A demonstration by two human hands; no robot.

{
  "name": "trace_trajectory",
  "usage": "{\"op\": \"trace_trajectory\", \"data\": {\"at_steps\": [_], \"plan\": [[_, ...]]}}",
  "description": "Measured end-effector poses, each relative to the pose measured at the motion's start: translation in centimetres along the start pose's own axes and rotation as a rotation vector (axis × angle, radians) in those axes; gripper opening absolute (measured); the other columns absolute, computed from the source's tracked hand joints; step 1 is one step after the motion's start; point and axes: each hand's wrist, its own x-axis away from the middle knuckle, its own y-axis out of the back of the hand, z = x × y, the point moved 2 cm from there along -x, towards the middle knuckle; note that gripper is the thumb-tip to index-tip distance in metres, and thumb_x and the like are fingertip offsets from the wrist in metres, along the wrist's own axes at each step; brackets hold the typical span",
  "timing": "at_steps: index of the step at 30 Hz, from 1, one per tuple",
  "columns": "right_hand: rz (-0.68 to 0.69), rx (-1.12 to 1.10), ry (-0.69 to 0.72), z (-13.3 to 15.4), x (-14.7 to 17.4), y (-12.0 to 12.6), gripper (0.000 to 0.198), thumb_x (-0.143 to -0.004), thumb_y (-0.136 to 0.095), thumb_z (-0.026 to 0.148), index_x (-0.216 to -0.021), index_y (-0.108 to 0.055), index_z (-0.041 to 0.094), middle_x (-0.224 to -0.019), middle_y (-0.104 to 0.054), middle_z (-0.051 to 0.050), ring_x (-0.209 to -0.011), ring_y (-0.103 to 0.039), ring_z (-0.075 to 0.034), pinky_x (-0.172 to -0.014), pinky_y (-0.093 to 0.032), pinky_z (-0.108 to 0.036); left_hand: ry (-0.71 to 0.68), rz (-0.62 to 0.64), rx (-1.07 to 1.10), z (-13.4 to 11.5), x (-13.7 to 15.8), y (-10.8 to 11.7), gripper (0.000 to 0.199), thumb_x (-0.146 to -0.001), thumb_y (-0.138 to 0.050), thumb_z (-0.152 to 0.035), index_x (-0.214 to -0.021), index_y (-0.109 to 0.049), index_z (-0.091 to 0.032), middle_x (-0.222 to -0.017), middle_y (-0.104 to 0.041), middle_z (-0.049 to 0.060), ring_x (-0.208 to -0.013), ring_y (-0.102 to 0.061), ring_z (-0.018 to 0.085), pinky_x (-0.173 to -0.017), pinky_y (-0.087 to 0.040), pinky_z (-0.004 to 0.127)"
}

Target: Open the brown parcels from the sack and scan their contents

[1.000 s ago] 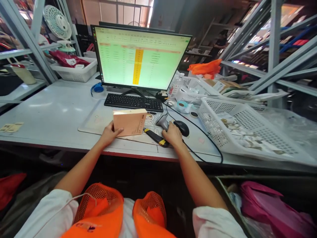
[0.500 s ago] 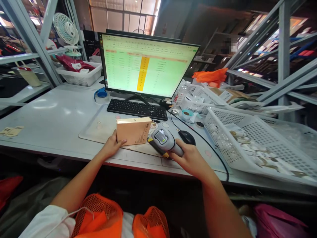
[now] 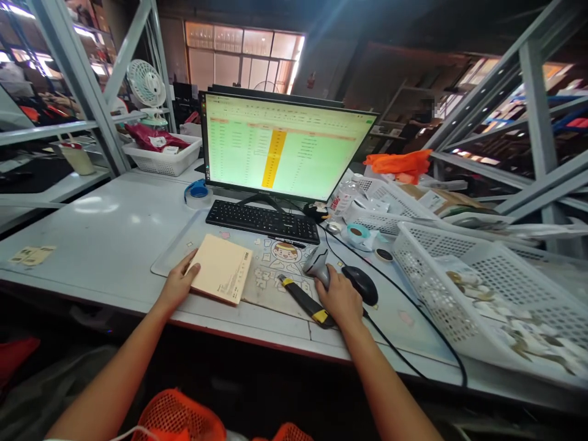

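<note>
My left hand (image 3: 178,283) grips the left edge of a flat tan cardboard box (image 3: 222,268), thumb on top. The box is tilted, its broad printed face turned up over the front of the desk mat (image 3: 264,278). In my right hand (image 3: 340,298) is a grey handheld barcode scanner (image 3: 318,263), closed round the handle. The scanner's head points left, toward the box. Between the two hands a black and yellow utility knife (image 3: 304,300) lies on the mat. A black mouse (image 3: 361,285) is just right of the scanner.
A monitor (image 3: 289,147) and a keyboard (image 3: 261,219) stand behind the mat. White plastic baskets (image 3: 432,306) line the right side, with a black cable (image 3: 413,294) alongside. Tape rolls (image 3: 198,193) sit left of the keyboard. Metal frame bars (image 3: 78,79) rise at both sides.
The box has tipped from standing on edge to lying back with its broad face up, and moved left. The scanner has moved away from it to the right, turning its head down.
</note>
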Motion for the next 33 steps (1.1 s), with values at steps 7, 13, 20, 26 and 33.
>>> {"op": "trace_trajectory", "data": {"at_steps": [7,13,20,26,33], "plan": [[-0.035,0.041,-0.004,0.4,0.2,-0.1,0.054,-0.106,-0.049,0.041,-0.151,-0.047,0.012,-0.121,-0.070,-0.016,-0.112,-0.066,-0.031,-0.084,-0.049,-0.037,0.009,-0.007,-0.116,0.2,0.1,-0.4,0.067,-0.091,-0.057,-0.054,-0.142,-0.063,-0.012,-0.143,-0.065,0.014,-0.136,-0.060,0.034,-0.120,-0.044,0.048],[0.006,-0.008,-0.013,0.4,0.3,0.2,0.057,-0.105,-0.047,0.041,-0.154,-0.046,0.011,-0.127,-0.069,-0.018,-0.117,-0.064,-0.033,-0.090,-0.049,-0.040,-0.007,-0.040,-0.150,0.3,0.2,-0.2,0.063,-0.091,-0.057,-0.050,-0.141,-0.064,-0.013,-0.142,-0.066,0.015,-0.134,-0.061,0.034,-0.118,-0.045,0.050],[-0.072,-0.282,-0.059,0.8,-3.6,4.7,0.058,-0.103,-0.046,0.043,-0.149,-0.054,0.009,-0.120,-0.072,-0.019,-0.115,-0.066,-0.034,-0.099,-0.049,-0.043,-0.022,-0.030,-0.136,0.2,0.2,-0.2,0.061,-0.093,-0.056,-0.050,-0.143,-0.062,-0.015,-0.144,-0.065,0.014,-0.135,-0.060,0.034,-0.120,-0.042,0.051],[0.183,-0.262,0.098,8.8,-11.7,5.9,0.051,-0.096,-0.050,0.021,-0.146,-0.063,0.020,-0.136,-0.069,-0.016,-0.124,-0.064,-0.032,-0.104,-0.048,-0.040,-0.014,-0.031,-0.131,0.6,0.0,-0.1,0.063,-0.092,-0.057,-0.052,-0.144,-0.061,-0.015,-0.141,-0.067,0.015,-0.131,-0.063,0.034,-0.117,-0.045,0.050],[0.290,-0.248,0.082,12.1,-14.1,3.5,0.041,-0.088,-0.060,0.014,-0.126,-0.076,0.011,-0.126,-0.072,-0.024,-0.118,-0.068,-0.037,-0.100,-0.052,-0.045,-0.012,-0.046,-0.130,0.6,0.2,-0.1,0.062,-0.092,-0.057,-0.051,-0.143,-0.062,-0.015,-0.147,-0.062,0.015,-0.141,-0.054,0.033,-0.121,-0.042,0.048]]}}
